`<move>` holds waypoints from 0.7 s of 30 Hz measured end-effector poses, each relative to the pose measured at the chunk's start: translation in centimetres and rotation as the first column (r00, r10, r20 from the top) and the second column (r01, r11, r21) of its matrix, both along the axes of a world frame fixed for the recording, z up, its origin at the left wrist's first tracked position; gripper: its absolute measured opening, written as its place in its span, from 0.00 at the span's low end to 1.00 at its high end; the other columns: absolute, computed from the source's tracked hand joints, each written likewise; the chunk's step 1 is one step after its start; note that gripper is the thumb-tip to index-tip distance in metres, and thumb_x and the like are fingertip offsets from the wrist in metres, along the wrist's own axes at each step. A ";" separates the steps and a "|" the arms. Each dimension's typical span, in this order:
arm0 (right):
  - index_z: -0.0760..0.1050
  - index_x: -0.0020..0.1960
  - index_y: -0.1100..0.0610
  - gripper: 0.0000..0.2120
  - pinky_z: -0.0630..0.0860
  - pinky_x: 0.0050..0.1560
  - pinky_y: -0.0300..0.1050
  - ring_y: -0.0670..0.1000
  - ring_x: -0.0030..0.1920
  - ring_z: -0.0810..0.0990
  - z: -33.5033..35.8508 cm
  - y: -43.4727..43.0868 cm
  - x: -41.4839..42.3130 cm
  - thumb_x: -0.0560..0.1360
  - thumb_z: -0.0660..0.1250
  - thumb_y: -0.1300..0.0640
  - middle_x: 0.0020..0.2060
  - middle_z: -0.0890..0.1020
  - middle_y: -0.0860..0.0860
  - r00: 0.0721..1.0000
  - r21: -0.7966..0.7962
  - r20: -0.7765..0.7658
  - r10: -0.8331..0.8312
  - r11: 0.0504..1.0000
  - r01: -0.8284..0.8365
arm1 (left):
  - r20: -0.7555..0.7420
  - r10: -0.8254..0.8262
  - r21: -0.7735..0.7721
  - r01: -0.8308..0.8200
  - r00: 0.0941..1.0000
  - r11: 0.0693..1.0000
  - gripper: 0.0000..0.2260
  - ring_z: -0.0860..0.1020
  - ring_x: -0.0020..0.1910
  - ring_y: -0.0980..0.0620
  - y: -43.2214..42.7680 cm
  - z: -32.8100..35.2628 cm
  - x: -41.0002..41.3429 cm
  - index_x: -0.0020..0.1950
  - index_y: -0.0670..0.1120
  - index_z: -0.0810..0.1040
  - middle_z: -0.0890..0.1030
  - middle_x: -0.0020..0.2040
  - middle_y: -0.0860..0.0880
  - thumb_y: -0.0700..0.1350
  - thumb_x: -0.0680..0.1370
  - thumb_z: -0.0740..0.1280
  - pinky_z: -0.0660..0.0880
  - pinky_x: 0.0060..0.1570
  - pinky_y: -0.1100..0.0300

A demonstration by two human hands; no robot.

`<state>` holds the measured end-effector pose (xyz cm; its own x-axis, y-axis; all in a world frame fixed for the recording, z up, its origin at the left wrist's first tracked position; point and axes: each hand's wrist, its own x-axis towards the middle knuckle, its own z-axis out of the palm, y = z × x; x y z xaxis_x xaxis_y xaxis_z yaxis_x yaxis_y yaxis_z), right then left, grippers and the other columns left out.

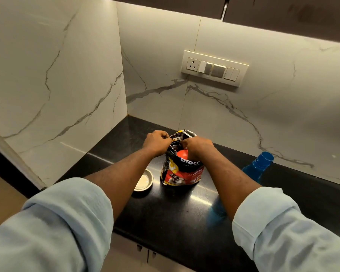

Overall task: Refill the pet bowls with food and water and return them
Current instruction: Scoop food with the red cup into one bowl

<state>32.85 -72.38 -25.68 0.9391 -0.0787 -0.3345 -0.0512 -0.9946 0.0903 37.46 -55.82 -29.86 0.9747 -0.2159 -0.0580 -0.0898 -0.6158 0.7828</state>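
A black, red and yellow puppy food bag (182, 171) stands upright on the black countertop (175, 211). My left hand (156, 141) pinches the left side of the bag's top edge. My right hand (198, 147) grips the right side of the top, so both hands hold the mouth of the bag. A small steel pet bowl (144, 181) sits on the counter just left of the bag, partly hidden by my left forearm. A blue water bottle (258, 166) with a blue cap stands to the right, behind my right forearm.
White marble walls close off the counter at the back and the left, forming a corner. A switch and socket panel (214, 67) is on the back wall. Dark upper cabinets hang overhead. Cabinet doors (145, 254) lie under the counter's front edge.
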 end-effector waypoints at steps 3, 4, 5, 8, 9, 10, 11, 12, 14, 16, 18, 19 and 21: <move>0.74 0.74 0.44 0.23 0.80 0.61 0.55 0.56 0.62 0.79 0.1 0.1 -0.5 0.80 0.70 0.53 0.63 0.80 0.52 1.000 -0.015 -0.017 -0.007 1.000 0.006 | 0.001 -0.002 -0.003 0.002 1.000 1.000 0.09 0.85 0.48 0.45 -0.1 0.1 -0.3 0.48 0.46 0.86 0.86 0.45 0.46 0.46 0.81 0.67 0.82 0.50 0.48; 0.74 0.74 0.44 0.24 0.80 0.62 0.55 0.56 0.63 0.79 0.3 0.1 -0.5 0.79 0.70 0.53 0.63 0.80 0.52 0.999 -0.025 -0.035 -0.013 1.000 0.013 | 0.001 -0.010 0.000 0.010 1.000 1.000 0.09 0.85 0.49 0.45 -0.1 0.1 -0.4 0.48 0.46 0.86 0.86 0.45 0.45 0.46 0.81 0.67 0.83 0.51 0.47; 0.74 0.74 0.45 0.25 0.79 0.63 0.55 0.57 0.63 0.79 0.6 0.1 -0.5 0.79 0.71 0.53 0.64 0.79 0.52 0.997 -0.030 -0.069 -0.023 0.999 0.021 | 0.001 -0.016 0.002 0.016 1.000 1.000 0.08 0.85 0.49 0.44 -0.2 0.2 -0.4 0.48 0.46 0.86 0.86 0.45 0.45 0.46 0.81 0.67 0.83 0.51 0.46; 0.73 0.74 0.51 0.26 0.80 0.64 0.53 0.55 0.57 0.82 1.7 0.2 -0.4 0.78 0.74 0.55 0.59 0.82 0.53 0.959 0.054 -0.265 -0.095 0.992 0.114 | 0.003 -0.031 0.008 0.031 1.000 0.999 0.08 0.85 0.50 0.43 0.2 0.3 -0.8 0.48 0.46 0.86 0.86 0.45 0.45 0.46 0.81 0.68 0.83 0.53 0.44; 0.74 0.73 0.54 0.24 0.81 0.62 0.52 0.54 0.51 0.83 2.1 0.2 -0.2 0.78 0.74 0.56 0.55 0.84 0.53 0.939 0.095 -0.325 -0.114 0.984 0.152 | 0.003 -0.032 0.010 0.032 0.999 0.999 0.08 0.85 0.50 0.44 0.4 0.2 -0.8 0.48 0.46 0.86 0.86 0.45 0.45 0.46 0.81 0.68 0.83 0.53 0.44; 0.75 0.72 0.57 0.22 0.82 0.61 0.52 0.54 0.47 0.83 2.4 0.4 -0.1 0.79 0.72 0.55 0.53 0.85 0.55 0.924 0.117 -0.359 -0.133 0.976 0.186 | 0.000 -0.033 0.009 0.033 0.999 0.999 0.08 0.85 0.50 0.44 0.5 0.2 -0.9 0.48 0.46 0.85 0.86 0.45 0.45 0.46 0.81 0.68 0.83 0.53 0.45; 0.75 0.71 0.59 0.21 0.82 0.60 0.52 0.54 0.46 0.83 2.4 0.5 -0.1 0.80 0.69 0.54 0.53 0.86 0.56 0.915 0.134 -0.375 -0.152 0.967 0.216 | -0.003 -0.035 0.006 0.035 0.999 0.999 0.08 0.86 0.50 0.45 0.6 0.2 -1.0 0.49 0.47 0.85 0.86 0.45 0.45 0.46 0.81 0.67 0.83 0.54 0.45; 0.74 0.72 0.60 0.21 0.82 0.58 0.52 0.55 0.46 0.83 2.3 0.7 -0.1 0.81 0.66 0.53 0.53 0.85 0.57 0.905 0.153 -0.386 -0.178 0.955 0.254 | -0.008 -0.035 0.000 0.035 0.999 0.999 0.07 0.86 0.49 0.45 0.7 0.1 -1.1 0.49 0.47 0.85 0.86 0.45 0.45 0.46 0.82 0.67 0.84 0.54 0.44; 0.70 0.75 0.60 0.25 0.80 0.64 0.55 0.59 0.56 0.84 1.5 0.7 0.0 0.83 0.61 0.47 0.61 0.82 0.60 0.867 0.228 -0.420 -0.269 0.893 0.387 | -0.010 -0.034 -0.009 0.034 0.999 0.999 0.07 0.86 0.49 0.45 0.8 0.2 -1.3 0.49 0.47 0.85 0.86 0.45 0.46 0.46 0.81 0.68 0.85 0.55 0.43; 0.67 0.80 0.56 0.32 0.75 0.71 0.61 0.62 0.67 0.80 0.3 0.6 0.0 0.83 0.59 0.37 0.71 0.78 0.60 0.856 0.243 -0.383 -0.348 0.856 0.457 | -0.007 -0.031 -0.012 0.031 0.999 0.999 0.07 0.86 0.48 0.45 0.8 0.2 -1.5 0.48 0.48 0.85 0.86 0.45 0.46 0.46 0.81 0.68 0.85 0.55 0.43; 0.70 0.78 0.52 0.38 0.72 0.72 0.61 0.60 0.70 0.78 -0.1 0.5 -0.4 0.78 0.59 0.28 0.71 0.78 0.56 0.902 0.148 -0.252 -0.350 0.907 0.393 | -0.002 -0.027 -0.013 0.027 1.000 1.000 0.07 0.86 0.48 0.44 0.7 0.3 -1.8 0.47 0.49 0.85 0.87 0.45 0.46 0.47 0.81 0.68 0.85 0.54 0.43; 0.72 0.77 0.51 0.38 0.73 0.72 0.59 0.59 0.69 0.78 -0.1 0.5 -0.5 0.77 0.61 0.27 0.70 0.79 0.54 0.915 0.110 -0.212 -0.344 0.922 0.372 | -0.001 -0.020 -0.015 0.020 1.000 1.000 0.07 0.86 0.48 0.44 0.6 0.3 -1.9 0.47 0.49 0.85 0.87 0.44 0.46 0.47 0.81 0.68 0.85 0.54 0.43; 0.73 0.76 0.49 0.37 0.74 0.70 0.57 0.58 0.68 0.79 -0.2 0.6 -0.5 0.76 0.65 0.27 0.68 0.81 0.52 0.913 0.106 -0.189 -0.361 0.917 0.384 | 0.003 -0.007 -0.011 0.007 1.000 1.000 0.08 0.86 0.49 0.44 0.5 0.3 -2.2 0.47 0.50 0.85 0.87 0.44 0.46 0.47 0.81 0.67 0.84 0.53 0.43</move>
<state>32.36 -71.73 -25.91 0.7821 -0.3544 -0.5125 -0.4169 -0.9089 -0.0076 35.27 -55.37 -29.57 0.9733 -0.2233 -0.0526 -0.0964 -0.6063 0.7894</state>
